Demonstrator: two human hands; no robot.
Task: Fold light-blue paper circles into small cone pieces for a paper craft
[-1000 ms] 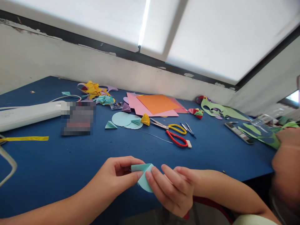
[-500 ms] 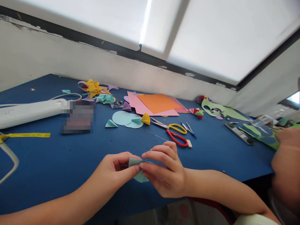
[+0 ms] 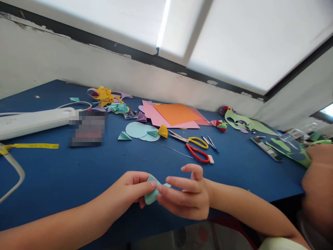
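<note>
A small folded light-blue paper (image 3: 151,196) is pinched between the thumb and fingers of my left hand (image 3: 136,189), above the front of the blue table. My right hand (image 3: 184,192) touches the paper's right edge with its thumb and a lower finger, while its upper fingers are raised and spread. Beyond my hands lie light-blue paper circles (image 3: 137,130), a folded light-blue piece (image 3: 124,136), a folded yellow piece (image 3: 163,131) and scissors (image 3: 194,144) with one yellow and one red handle.
Orange (image 3: 178,114) and pink sheets lie at the back. A white power strip (image 3: 33,121) and a blurred-out dark item (image 3: 90,129) are at left. At right are a phone (image 3: 265,148), green paper scraps (image 3: 249,123) and part of another person (image 3: 317,180).
The light-blue paper has turned and shows a broader face beside my left thumb. My right hand's upper fingers have opened and lifted away from it.
</note>
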